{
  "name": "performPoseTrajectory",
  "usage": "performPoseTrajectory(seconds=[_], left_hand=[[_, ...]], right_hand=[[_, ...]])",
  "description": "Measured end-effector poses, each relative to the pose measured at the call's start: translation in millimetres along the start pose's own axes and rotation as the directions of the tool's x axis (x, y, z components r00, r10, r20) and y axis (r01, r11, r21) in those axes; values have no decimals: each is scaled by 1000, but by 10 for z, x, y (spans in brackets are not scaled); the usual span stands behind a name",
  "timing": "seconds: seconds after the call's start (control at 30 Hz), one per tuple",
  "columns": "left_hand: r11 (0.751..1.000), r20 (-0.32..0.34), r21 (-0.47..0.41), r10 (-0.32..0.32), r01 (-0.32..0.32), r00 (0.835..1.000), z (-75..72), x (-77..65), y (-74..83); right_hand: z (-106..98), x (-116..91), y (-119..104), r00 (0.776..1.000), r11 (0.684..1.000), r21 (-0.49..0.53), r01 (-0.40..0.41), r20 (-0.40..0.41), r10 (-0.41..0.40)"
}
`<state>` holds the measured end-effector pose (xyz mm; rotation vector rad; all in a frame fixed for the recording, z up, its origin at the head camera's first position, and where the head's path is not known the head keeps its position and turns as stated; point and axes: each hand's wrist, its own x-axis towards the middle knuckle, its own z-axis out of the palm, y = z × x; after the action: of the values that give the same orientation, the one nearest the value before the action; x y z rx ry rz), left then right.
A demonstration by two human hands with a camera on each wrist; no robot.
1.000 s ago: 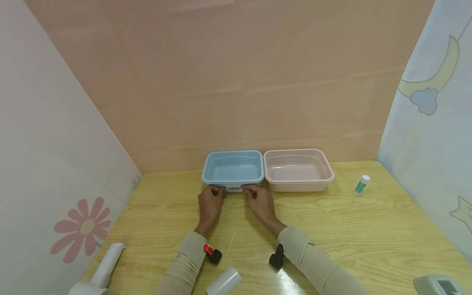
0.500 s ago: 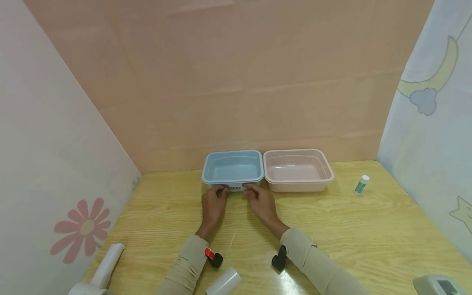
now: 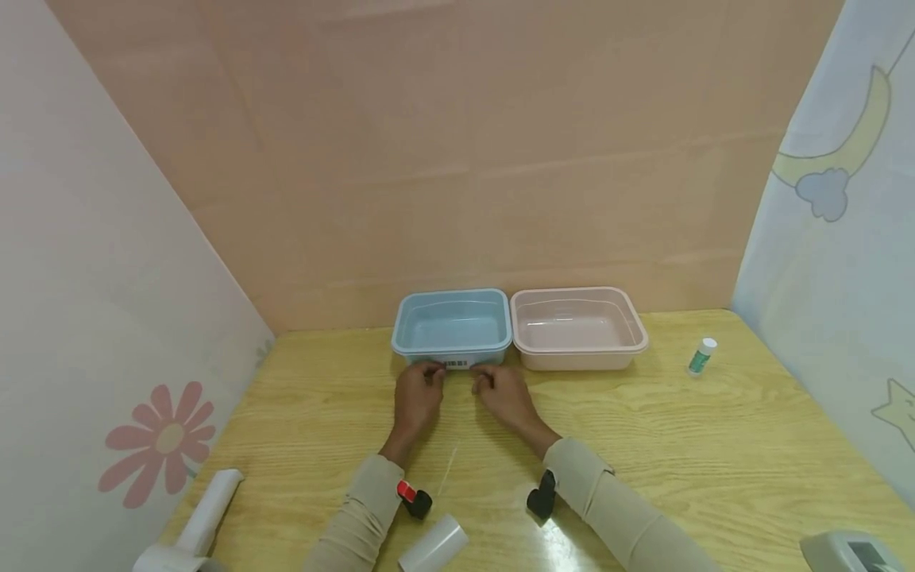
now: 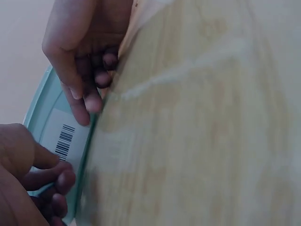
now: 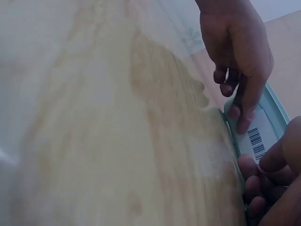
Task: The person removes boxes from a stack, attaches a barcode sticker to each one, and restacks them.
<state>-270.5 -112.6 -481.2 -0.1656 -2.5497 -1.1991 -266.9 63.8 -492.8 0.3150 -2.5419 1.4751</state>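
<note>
A white barcode label (image 3: 456, 364) lies on the front wall of a light blue basin (image 3: 452, 349). My left hand (image 3: 417, 397) touches the label's left part, with thumb and index fingertip close together and the other fingers bent loosely. At the label's right end is my right hand (image 3: 506, 397), its fingertips against the lower front of the basin. In the left wrist view, the right hand's index finger reaches fairly straight onto the white label (image 4: 68, 134). The right wrist view shows the barcode (image 5: 256, 141) between both hands' fingertips.
A pink basin (image 3: 581, 361) stands right beside the blue one. Farther right is a small white-capped bottle with a green label (image 3: 702, 357). A white roll (image 3: 433, 544) lies near the front, a white handled device (image 3: 207, 512) at front left, a grey device with a display (image 3: 851, 552) at front right.
My left hand has shifted a little to the right along the basin's front. My right hand has moved slightly lower and to the right. The basins stay put.
</note>
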Motion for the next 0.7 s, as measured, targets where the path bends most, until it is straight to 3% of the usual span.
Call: performPoseTrajectory(seconds=[0.17, 0.37, 0.47, 0.57, 0.63, 0.7], left_hand=[[992, 14, 111, 66, -67, 998, 17, -19, -36], [984, 69, 129, 118, -126, 991, 17, -42, -17], [981, 109, 138, 120, -134, 987, 3, -64, -25], [985, 128, 126, 104, -120, 986, -37, -79, -49], [990, 136, 101, 84, -99, 987, -91, -81, -61], [996, 160, 61, 54, -65, 986, -173, -92, -60]], right_hand=[[27, 25, 9, 998, 988, -147, 46, 48, -39], [44, 39, -48, 980, 933, -315, 173, 150, -131], [40, 25, -82, 967, 906, -359, 224, 196, -162], [-46, -23, -132, 957, 916, -341, 212, 261, -124], [-184, -88, -194, 941, 922, -327, 207, 325, -96], [-384, -195, -270, 901, 902, -343, 261, 421, -100]])
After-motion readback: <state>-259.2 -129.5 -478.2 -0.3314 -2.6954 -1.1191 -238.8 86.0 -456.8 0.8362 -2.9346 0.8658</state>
